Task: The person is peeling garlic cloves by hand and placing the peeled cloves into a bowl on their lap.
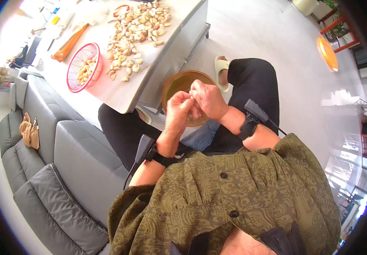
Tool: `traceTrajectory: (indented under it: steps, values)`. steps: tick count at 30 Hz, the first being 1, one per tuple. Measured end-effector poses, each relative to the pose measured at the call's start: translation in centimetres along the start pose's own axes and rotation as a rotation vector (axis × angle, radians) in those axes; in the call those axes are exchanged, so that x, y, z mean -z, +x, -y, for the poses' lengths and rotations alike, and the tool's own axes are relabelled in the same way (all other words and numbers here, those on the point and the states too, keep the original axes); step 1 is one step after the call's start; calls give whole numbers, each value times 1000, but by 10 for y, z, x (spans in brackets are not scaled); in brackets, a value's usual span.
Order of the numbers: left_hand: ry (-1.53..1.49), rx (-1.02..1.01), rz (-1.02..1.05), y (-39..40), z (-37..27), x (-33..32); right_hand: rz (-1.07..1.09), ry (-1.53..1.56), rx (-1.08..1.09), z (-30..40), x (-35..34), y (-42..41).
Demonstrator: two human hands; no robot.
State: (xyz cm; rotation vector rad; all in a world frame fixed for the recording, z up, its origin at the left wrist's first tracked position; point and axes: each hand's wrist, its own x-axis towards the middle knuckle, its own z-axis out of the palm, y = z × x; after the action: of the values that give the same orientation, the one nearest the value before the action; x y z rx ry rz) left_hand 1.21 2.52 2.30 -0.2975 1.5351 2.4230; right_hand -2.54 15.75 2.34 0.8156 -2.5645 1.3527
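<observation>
My left hand (180,108) and my right hand (207,97) meet over a round brown bin (183,76) between my knees. Their fingertips pinch together on a small pale garlic clove (191,95), mostly hidden by the fingers. Scraps that look like skins show inside the bin below my hands. Ahead on the table (107,92), a wide spread of unpeeled garlic cloves (138,28) covers the surface near the right edge. To their left stands a red plastic mesh basket (99,60) with several smooth, peeled-looking cloves (86,70) in it.
An orange packet (70,43) lies on the table beyond the basket, with a red ring-shaped item (121,10) further back. A grey sofa (84,143) with a tan cloth (30,132) runs along my left. An orange round stool (327,54) stands at the far right.
</observation>
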Motion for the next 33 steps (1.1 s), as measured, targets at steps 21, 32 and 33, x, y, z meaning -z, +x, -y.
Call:
traceTrajectory:
  steps: [21, 32, 33]
  values:
    - [-9, 111, 85, 2, 12, 7, 129, -127, 3, 3, -1, -1]
    - [-399, 283, 110, -7, 8, 3, 177, -217, 184, 3, 0, -4]
    - [-427, 226, 109, -8, 14, 2, 161, -146, 136, 3, 1, -5]
